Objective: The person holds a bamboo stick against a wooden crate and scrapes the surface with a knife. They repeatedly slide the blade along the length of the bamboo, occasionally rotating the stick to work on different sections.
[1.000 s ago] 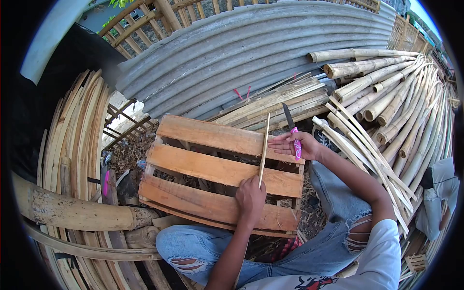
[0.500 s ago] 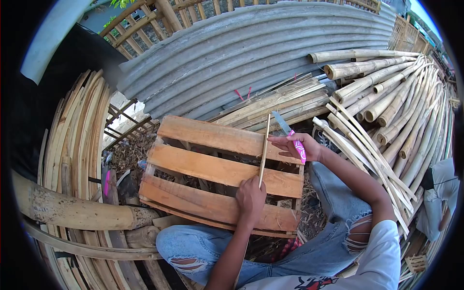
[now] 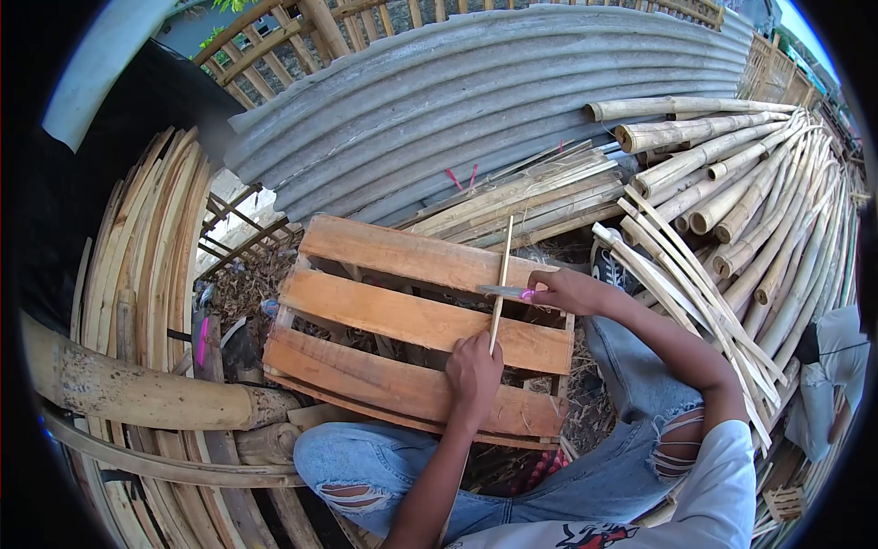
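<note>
The left hand [image 3: 474, 366] is closed around the lower end of a thin bamboo stick [image 3: 504, 261] and holds it nearly upright, leaning slightly to the right at the top. The stick's foot rests against a plank of a wooden crate [image 3: 384, 316], which lies on the ground in front of the person's knees.

The right hand [image 3: 567, 291] grips a knife [image 3: 512, 292] with a pink handle, fingers wrapped shut around it. The blade points left and lies almost level. It meets the stick about halfway up, crossing it at a right angle and touching it.

Both knees, in torn blue jeans [image 3: 622, 476], sit just below the crate. Behind the crate a corrugated metal sheet [image 3: 476, 101] slopes up toward a bamboo fence [image 3: 302, 27]. Round bamboo poles [image 3: 722, 174] are piled to the right, with flat split strips [image 3: 695, 284] lying across them near the right forearm. More curved strips [image 3: 146, 256] are stacked on the left, and a thick bamboo log [image 3: 137, 393] lies across them. At the far right edge, part of another person [image 3: 828, 366] in a light top shows.
</note>
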Demonstrator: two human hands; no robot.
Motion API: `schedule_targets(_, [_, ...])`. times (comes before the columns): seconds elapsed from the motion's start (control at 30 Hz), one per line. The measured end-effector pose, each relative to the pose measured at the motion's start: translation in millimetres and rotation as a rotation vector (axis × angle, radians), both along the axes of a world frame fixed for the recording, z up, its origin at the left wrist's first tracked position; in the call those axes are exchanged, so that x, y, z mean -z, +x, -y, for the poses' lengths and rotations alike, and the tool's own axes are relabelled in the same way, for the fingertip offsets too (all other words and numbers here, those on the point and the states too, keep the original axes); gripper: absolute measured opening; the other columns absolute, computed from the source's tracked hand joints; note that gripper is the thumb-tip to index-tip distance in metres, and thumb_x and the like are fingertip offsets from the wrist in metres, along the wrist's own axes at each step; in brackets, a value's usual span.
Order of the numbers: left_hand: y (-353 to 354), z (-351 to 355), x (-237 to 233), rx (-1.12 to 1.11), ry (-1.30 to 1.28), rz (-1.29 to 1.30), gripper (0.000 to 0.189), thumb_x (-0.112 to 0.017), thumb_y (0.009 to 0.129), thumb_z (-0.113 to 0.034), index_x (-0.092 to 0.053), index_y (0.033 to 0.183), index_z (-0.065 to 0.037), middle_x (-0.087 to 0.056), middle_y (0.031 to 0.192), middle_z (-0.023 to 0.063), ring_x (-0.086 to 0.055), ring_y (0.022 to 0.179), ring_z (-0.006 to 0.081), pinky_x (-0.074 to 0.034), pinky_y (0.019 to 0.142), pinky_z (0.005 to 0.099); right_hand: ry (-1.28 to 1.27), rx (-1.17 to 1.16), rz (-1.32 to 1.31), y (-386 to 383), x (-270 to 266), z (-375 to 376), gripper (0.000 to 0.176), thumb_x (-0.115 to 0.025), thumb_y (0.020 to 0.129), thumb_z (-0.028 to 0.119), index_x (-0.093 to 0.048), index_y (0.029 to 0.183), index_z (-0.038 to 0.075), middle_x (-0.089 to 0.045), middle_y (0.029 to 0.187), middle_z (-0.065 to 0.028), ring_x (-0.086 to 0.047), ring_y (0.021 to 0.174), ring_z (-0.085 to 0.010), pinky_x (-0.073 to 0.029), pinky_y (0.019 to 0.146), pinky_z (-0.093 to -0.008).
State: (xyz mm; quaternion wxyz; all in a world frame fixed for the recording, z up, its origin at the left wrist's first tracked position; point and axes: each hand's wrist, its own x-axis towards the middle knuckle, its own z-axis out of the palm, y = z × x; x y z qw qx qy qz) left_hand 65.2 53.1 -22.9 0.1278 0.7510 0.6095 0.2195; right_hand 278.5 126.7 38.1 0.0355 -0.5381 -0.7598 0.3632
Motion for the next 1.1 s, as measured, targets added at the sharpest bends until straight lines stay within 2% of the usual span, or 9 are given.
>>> schedule_targets(0.17, [0.6,-0.4,1.5,0.001,0.011,0.005,0.016,-0.059,0.082,-0.017,-0.059,0.075,-0.002,-0.063,0.074,0.0149,-0.058,0.072,0.0330,-0.047,0.064,0.0432,-0.034,-0.063,-0.036,6.3,35.2,-2.4,0.038,-0.048,0.092,0.039,-0.056,0.093,0.002,-0.064,0.072,-0.0157,-0.065,0.069,-0.0304,-0.049,0.069,-0.0417])
schedule_targets(0.27, [-0.5,0.1,2.0,-0.001,0.006,0.001,0.017,-0.058,0.082,-0.017,-0.058,0.074,-0.002,-0.063,0.073,0.0149,-0.058,0.072,0.0331,-0.046,0.064,0.0434,0.170,-0.120,-0.148,0.1,36.7,3.4,0.043,-0.044,0.094,0.042,-0.057,0.090,0.001,-0.062,0.071,-0.0185,-0.062,0.064,-0.0352,-0.048,0.066,-0.0428])
schedule_targets(0.33, [1.0,-0.6,2.7,0.001,0.003,-0.004,0.018,-0.058,0.082,-0.017,-0.058,0.074,-0.002,-0.062,0.073,0.0149,-0.058,0.072,0.0331,-0.046,0.064,0.0435,0.185,-0.211,0.066,-7.6,26.8,7.4,0.046,-0.041,0.094,0.044,-0.059,0.086,0.002,-0.061,0.070,-0.0205,-0.059,0.064,-0.0395,-0.047,0.062,-0.0450])
schedule_targets(0.43, [1.5,-0.4,3.6,-0.011,-0.003,-0.016,0.018,-0.058,0.082,-0.017,-0.057,0.073,-0.002,-0.062,0.073,0.0147,-0.058,0.072,0.0330,-0.046,0.064,0.0433,0.216,-0.291,0.077,-10.0,42.9,9.8,0.048,-0.040,0.094,0.047,-0.060,0.085,0.003,-0.060,0.066,-0.0201,-0.060,0.065,-0.0400,-0.047,0.061,-0.0466])
schedule_targets(0.5, [0.5,-1.2,3.0,0.002,0.012,0.003,0.017,-0.058,0.082,-0.017,-0.057,0.073,-0.002,-0.062,0.073,0.0146,-0.058,0.072,0.0331,-0.046,0.064,0.0432,0.259,-0.278,0.066,-10.1,51.8,5.9,0.049,-0.041,0.093,0.047,-0.061,0.083,0.003,-0.058,0.061,-0.0201,-0.059,0.064,-0.0399,-0.047,0.062,-0.0465])
schedule_targets(0.63, [2.2,0.3,-1.0,0.005,-0.010,-0.016,0.017,-0.058,0.082,-0.017,-0.057,0.073,-0.003,-0.062,0.073,0.0146,-0.058,0.071,0.0332,-0.046,0.064,0.0431,0.595,0.011,0.195,17.6,67.4,-38.6,0.051,-0.040,0.094,0.042,-0.057,0.067,0.003,-0.056,0.057,-0.0203,-0.059,0.056,-0.0379,-0.044,0.045,-0.0477])
schedule_targets(0.73, [2.5,0.2,2.1,0.010,0.015,-0.003,0.018,-0.058,0.083,-0.017,-0.057,0.073,-0.002,-0.062,0.073,0.0150,-0.058,0.071,0.0336,-0.046,0.064,0.0432,0.567,0.052,0.220,28.7,64.9,-48.7,0.054,-0.039,0.094,0.044,-0.059,0.067,0.002,-0.056,0.057,-0.0212,-0.059,0.058,-0.0389,-0.046,0.050,-0.0483])
schedule_targets(0.9, [0.0,-0.8,-2.6,0.018,0.011,-0.019,0.016,-0.057,0.083,-0.016,-0.057,0.071,-0.004,-0.063,0.072,0.0136,-0.059,0.069,0.0320,-0.048,0.061,0.0416,0.411,-0.217,0.049,8.3,72.5,-11.8,0.059,-0.033,0.094,0.050,-0.062,0.072,0.003,-0.058,0.060,-0.0217,-0.059,0.062,-0.0408,-0.046,0.059,-0.0494])
schedule_targets(1.1, [3.0,0.1,-5.0,-0.010,-0.049,-0.019,0.023,-0.058,0.084,-0.021,-0.057,0.073,-0.001,-0.062,0.072,0.0166,-0.058,0.073,0.0352,-0.046,0.064,0.0453,0.564,0.033,0.260,35.6,68.5,-60.4,0.060,-0.033,0.094,0.049,-0.062,0.065,0.005,-0.059,0.059,-0.0186,-0.060,0.059,-0.0376,-0.046,0.054,-0.0475])
